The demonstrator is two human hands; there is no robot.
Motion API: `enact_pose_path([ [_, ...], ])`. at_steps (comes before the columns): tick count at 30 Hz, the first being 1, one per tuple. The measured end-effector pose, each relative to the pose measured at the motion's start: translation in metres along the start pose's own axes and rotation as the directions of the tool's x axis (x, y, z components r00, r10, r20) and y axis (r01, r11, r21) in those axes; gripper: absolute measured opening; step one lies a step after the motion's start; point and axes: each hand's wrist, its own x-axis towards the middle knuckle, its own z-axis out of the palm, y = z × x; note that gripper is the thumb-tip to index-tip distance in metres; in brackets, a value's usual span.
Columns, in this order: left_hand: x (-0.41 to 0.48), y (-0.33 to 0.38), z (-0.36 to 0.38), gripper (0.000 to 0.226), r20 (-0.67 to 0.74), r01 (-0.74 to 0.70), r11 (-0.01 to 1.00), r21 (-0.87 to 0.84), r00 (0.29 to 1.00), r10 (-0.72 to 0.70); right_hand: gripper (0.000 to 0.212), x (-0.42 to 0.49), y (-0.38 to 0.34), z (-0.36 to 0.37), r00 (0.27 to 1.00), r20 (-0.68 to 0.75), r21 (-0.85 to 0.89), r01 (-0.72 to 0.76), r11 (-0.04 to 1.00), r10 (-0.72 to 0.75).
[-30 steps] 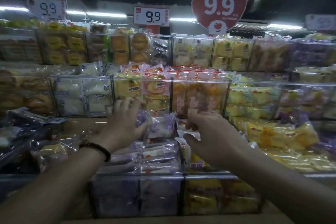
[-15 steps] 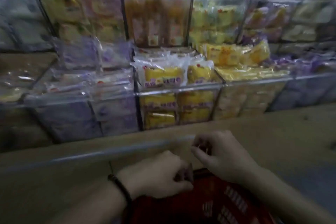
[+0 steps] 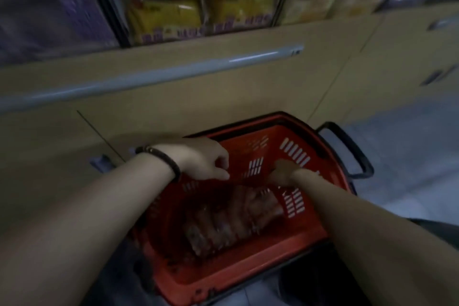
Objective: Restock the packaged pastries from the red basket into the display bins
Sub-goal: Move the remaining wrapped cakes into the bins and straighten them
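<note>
Hands down from the shelves and now in the red basket [image 3: 248, 278], apart. Left hand [image 3: 202, 160] loosely curled, empty, above the stock. Right hand [image 3: 283, 173] reaching lower; fingers too blurred to judge. Packaged pastries [image 3: 231, 221] in a row on the basket floor, just below both hands. Beyond the counter [image 3: 223, 97] front, display bins [image 3: 169, 15] well apart overhead. Probably the start of another pick-up.

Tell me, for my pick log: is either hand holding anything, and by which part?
Nothing visibly held: left hand and right hand reach into the red basket above the pastries.
</note>
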Motion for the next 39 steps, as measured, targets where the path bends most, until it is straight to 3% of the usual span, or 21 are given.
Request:
enact_pose_path([
  [1, 0.001, -0.002, 0.002, 0.043, 0.041, 0.009, 1.0, 0.004, 0.999, -0.01, 0.075, 0.007, 0.0, 0.012, 0.999, 0.018, -0.085, 0.039, 0.996, -0.038],
  [2, 0.002, -0.004, 0.003, 0.046, 0.08, 0.022, 1.0, 0.011, 0.997, -0.023, 0.068, 0.012, -0.002, 0.024, 0.995, 0.07, -0.117, 0.083, 0.99, -0.075],
  [5, 0.004, -0.007, 0.006, 0.053, 0.176, 0.051, 0.997, 0.052, 0.983, -0.059, 0.038, 0.05, 0.009, 0.072, 0.977, 0.2, 0.102, 0.059, 0.993, -0.079],
  [9, 0.006, -0.007, 0.004, 0.056, 0.177, 0.064, 0.997, 0.052, 0.982, -0.072, 0.057, 0.192, 0.102, 0.182, 0.991, 0.032, 0.206, 0.122, 0.971, -0.132],
  [10, 0.007, -0.006, 0.003, 0.056, 0.173, 0.064, 0.997, 0.051, 0.982, -0.072, 0.059, 0.189, 0.089, 0.179, 0.987, 0.011, 0.071, 0.157, 0.985, -0.158],
  [12, 0.008, -0.004, 0.001, 0.057, 0.18, 0.068, 0.997, 0.04, 0.981, -0.074, 0.068, 0.164, 0.061, 0.159, 0.986, -0.028, -0.03, 0.162, 0.986, -0.163],
  [14, 0.008, -0.002, 0.0, 0.057, 0.187, 0.065, 0.998, 0.026, 0.98, -0.068, 0.063, 0.15, 0.049, 0.156, 0.995, -0.017, -0.036, 0.102, 0.994, -0.103],
  [16, 0.007, 0.0, -0.001, 0.056, 0.194, 0.062, 0.998, 0.012, 0.979, -0.063, 0.055, 0.136, 0.046, 0.157, 0.985, 0.003, -0.137, 0.172, 0.976, -0.173],
  [17, 0.006, 0.001, 0.0, 0.054, 0.197, 0.058, 0.998, 0.016, 0.979, -0.06, 0.049, 0.133, 0.047, 0.162, 0.992, 0.022, -0.144, 0.127, 0.981, -0.125],
  [19, 0.006, 0.0, 0.001, 0.052, 0.2, 0.053, 0.998, 0.038, 0.978, -0.06, 0.05, 0.15, 0.054, 0.182, 0.993, -0.024, -0.196, 0.106, 0.975, -0.112],
  [21, 0.006, -0.002, 0.002, 0.054, 0.205, 0.058, 0.997, 0.05, 0.976, -0.067, 0.059, 0.152, 0.048, 0.179, 0.985, -0.121, -0.252, 0.09, 0.964, -0.124],
  [24, 0.008, -0.007, 0.003, 0.056, 0.197, 0.051, 0.996, 0.067, 0.978, -0.064, 0.031, 0.15, 0.044, 0.165, 0.969, -0.229, -0.103, 0.068, 0.992, -0.09],
  [27, 0.012, -0.012, 0.006, 0.055, 0.191, 0.041, 0.996, 0.075, 0.98, -0.054, 0.033, 0.129, 0.032, 0.141, 0.985, -0.157, 0.046, 0.077, 0.996, -0.069],
  [29, 0.013, -0.016, 0.008, 0.056, 0.2, 0.044, 0.995, 0.089, 0.978, -0.062, 0.039, 0.135, 0.038, 0.132, 0.985, -0.064, -0.093, 0.153, 0.984, -0.159],
  [32, 0.016, -0.026, 0.011, 0.055, 0.199, 0.045, 0.99, 0.132, 0.978, -0.071, 0.04, 0.114, 0.02, 0.085, 0.963, 0.082, -0.417, 0.267, 0.869, -0.256],
  [34, 0.015, -0.028, 0.011, 0.055, 0.189, 0.04, 0.986, 0.159, 0.979, -0.07, 0.044, 0.083, 0.004, 0.043, 0.969, 0.104, -0.406, 0.249, 0.88, -0.226],
  [36, 0.012, -0.028, 0.008, 0.056, 0.169, 0.043, 0.987, 0.154, 0.983, -0.069, 0.066, 0.063, -0.016, 0.001, 0.952, 0.159, -0.435, 0.306, 0.846, -0.263],
  [39, 0.006, -0.03, 0.005, 0.078, 0.131, 0.084, 0.996, 0.025, 0.988, -0.087, 0.069, 0.026, -0.044, -0.055, 0.918, 0.212, -0.427, 0.396, 0.813, -0.335],
])
